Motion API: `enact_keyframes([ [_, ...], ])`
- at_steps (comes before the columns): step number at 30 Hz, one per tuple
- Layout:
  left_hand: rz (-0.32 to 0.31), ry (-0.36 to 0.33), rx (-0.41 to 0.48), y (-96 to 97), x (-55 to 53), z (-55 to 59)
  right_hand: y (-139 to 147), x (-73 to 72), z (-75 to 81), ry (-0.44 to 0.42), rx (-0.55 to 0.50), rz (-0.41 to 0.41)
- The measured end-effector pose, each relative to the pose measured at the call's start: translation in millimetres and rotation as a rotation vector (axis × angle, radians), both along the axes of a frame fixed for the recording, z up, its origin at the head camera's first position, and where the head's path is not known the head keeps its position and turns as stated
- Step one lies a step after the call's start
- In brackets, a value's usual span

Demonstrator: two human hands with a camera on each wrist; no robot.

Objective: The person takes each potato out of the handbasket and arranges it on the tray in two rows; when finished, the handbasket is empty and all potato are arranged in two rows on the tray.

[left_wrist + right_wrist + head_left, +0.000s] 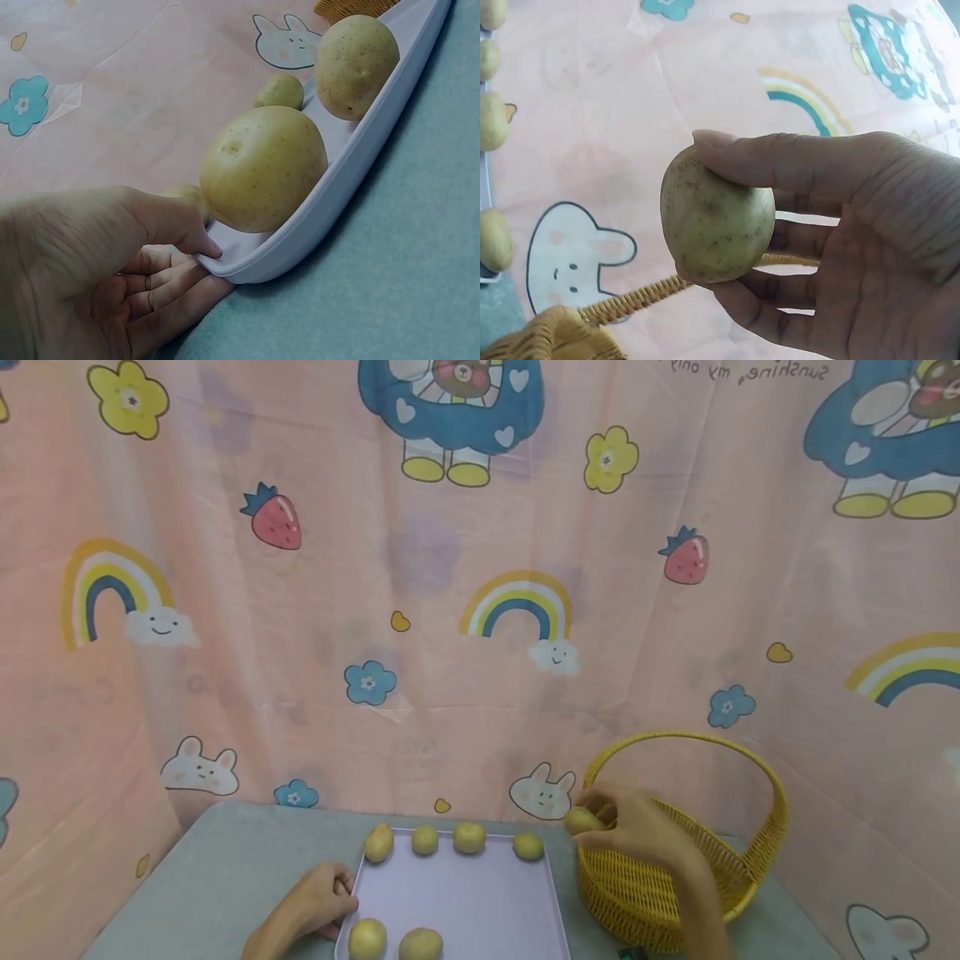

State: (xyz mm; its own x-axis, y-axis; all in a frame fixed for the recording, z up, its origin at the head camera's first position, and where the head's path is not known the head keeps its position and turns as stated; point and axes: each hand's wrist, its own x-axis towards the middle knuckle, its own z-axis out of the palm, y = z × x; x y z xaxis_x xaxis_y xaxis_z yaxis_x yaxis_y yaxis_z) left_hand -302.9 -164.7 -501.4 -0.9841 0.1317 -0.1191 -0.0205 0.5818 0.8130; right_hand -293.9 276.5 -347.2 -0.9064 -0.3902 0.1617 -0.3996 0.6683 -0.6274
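Note:
My right hand (637,827) grips a potato (716,214) between thumb and fingers, over the left rim of the yellow wicker basket (630,906). At the left edge of the pale lilac tray (465,893), my left hand (313,902) pinches the rim. In the left wrist view its thumb lies on top of the rim and its fingers are underneath. Several potatoes line the tray's far side, from one at the far left corner (378,843) to one at the far right (528,847). Two more, a round potato (367,938) and a wider potato (421,945), lie at the near left.
The basket stands right of the tray, its tall arched handle (776,810) rising above it. A grey-blue cloth (217,860) covers the table. Behind hangs a pink printed curtain (322,743). A small dark object (633,953) shows at the bottom edge near the basket.

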Motion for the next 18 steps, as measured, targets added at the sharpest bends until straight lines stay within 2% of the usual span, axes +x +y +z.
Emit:
enact_keyframes([
  [7,0.002,0.004,0.001,0.0,0.1,-0.7,-18,-4.6,-7.0,-0.058,-0.016,0.101],
  [12,0.004,0.001,-0.005,0.3,-0.6,-1.1,-35,-8.0,-14.0,-0.067,0.011,0.156],
  [18,0.009,0.002,0.000,0.1,-0.2,-0.6,-60,-12.7,-24.6,-0.113,0.065,0.280],
])
